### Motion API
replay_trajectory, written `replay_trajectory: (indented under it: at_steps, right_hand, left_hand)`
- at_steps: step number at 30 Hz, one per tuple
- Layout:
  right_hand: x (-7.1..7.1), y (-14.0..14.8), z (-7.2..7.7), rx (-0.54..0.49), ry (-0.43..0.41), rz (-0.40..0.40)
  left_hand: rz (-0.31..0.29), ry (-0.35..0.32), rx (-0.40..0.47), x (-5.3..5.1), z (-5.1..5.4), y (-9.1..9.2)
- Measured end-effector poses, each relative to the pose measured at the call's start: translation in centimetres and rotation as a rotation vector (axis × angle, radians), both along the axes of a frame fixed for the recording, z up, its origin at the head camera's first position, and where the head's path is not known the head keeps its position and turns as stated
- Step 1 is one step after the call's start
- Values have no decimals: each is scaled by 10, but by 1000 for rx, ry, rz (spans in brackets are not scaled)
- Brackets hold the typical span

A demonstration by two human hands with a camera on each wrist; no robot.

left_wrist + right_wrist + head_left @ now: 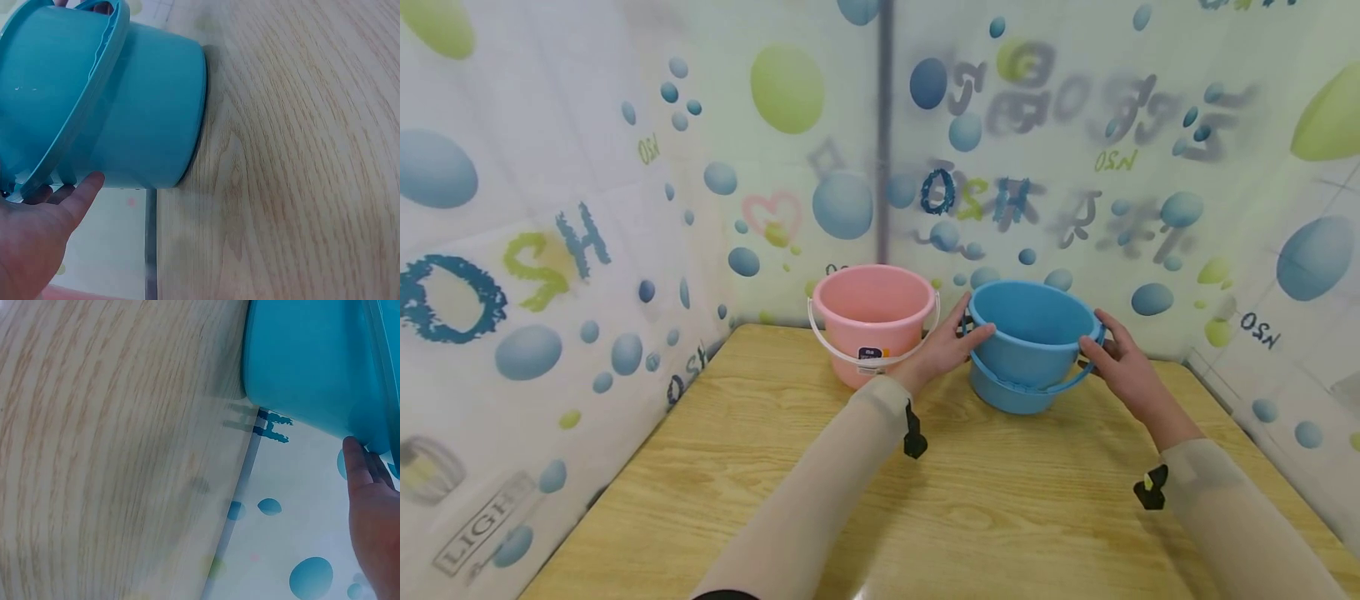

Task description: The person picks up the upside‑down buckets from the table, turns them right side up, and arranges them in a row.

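A light blue bucket stands upright at the far right of the wooden table, its blue handle hanging down across its front. My left hand grips its left side just under the rim, thumb at the front. On the opposite side, my right hand holds the bucket near the handle joint, with the thumb in front and the other fingers partly hidden. In the left wrist view the bucket's base meets the tabletop along a thin dark line. Left of it, a pink bucket with a white handle and a label stands close to my left wrist.
The wood-grain table reaches back to a patterned curtain with blue and green dots. Similar sheets hang along the left and right sides. A dark vertical strip runs down the back.
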State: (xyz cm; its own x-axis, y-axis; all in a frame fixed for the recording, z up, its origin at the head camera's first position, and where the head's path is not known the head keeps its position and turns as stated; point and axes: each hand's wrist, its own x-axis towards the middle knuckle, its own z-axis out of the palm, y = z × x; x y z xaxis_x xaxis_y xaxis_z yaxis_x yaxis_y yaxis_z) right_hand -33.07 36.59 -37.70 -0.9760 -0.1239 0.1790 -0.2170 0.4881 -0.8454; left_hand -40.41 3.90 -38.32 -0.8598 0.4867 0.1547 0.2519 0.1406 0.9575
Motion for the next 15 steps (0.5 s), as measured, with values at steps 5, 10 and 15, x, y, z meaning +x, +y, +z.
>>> replay_trajectory:
  at_steps: [5,10,15]
  right_hand:
    - [-3,1,0,14,0,-4]
    - [-5,2,-1,4,-1,-1]
    - [-6,3,-3,-8,-1,-10]
  left_hand:
    - [-3,-19,18,-1,0,0]
    - [0,-34,30,-2,-1,2]
    - [-4,-31,32,-3,-1,2]
